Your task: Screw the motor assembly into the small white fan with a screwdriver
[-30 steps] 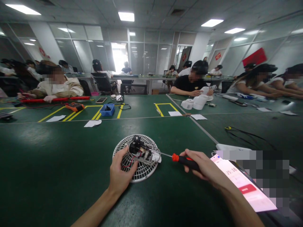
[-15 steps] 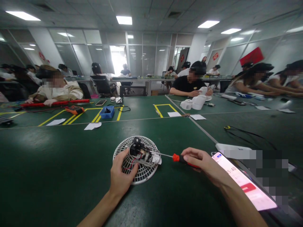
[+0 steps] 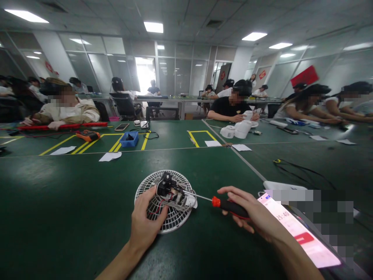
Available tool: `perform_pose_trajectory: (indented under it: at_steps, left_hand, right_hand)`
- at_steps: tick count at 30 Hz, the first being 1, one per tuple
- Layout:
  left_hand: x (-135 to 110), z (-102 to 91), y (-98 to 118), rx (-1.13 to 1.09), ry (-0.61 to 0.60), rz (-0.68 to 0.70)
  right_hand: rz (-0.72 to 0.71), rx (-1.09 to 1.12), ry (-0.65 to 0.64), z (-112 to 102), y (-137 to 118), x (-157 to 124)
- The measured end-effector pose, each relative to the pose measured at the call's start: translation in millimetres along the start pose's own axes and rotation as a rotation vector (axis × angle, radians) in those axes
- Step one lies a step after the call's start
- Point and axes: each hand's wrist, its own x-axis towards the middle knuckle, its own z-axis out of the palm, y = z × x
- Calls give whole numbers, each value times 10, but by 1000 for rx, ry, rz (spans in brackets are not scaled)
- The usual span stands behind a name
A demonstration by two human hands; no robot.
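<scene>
A round white fan grille [image 3: 145, 183] lies flat on the green table, with an open fan motor assembly [image 3: 165, 184] of black parts, wires and white plastic on top. My left hand [image 3: 145, 216] is closed around the assembly's left side, thumb below and fingers above. In my right hand [image 3: 243, 208] is a screwdriver [image 3: 231, 207] with a red and black handle, its fingers loosely around it. The metal shaft points left into the assembly; its tip is hard to make out among the parts.
A lit phone [image 3: 303, 233] lies at the right beside my forearm, near a white flat device [image 3: 285, 186]. Further off are a blue bin [image 3: 129, 140], paper sheets [image 3: 110, 156], an orange tool [image 3: 88, 135] and white plastic housings [image 3: 240, 130]. Co-workers sit across the table.
My right hand's fingers have loosened and spread along the screwdriver handle, where they were curled tighter before. The shaft stays at the assembly. The whole view has shifted slightly.
</scene>
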Motion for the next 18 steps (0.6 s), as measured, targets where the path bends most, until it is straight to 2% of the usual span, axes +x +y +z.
perform_pose_trajectory:
  at_steps: [2,11,18]
  left_hand:
    - [11,-2,9,1,3,10]
    - [20,-14,28,16,3,0]
    - [34,-19,46,18,3,16]
  right_hand:
    - [0,-1,-13,-14,-7,-12]
    - [-171,15,33,-57,39,20]
    - [-267,-65,58,-119,45,46]
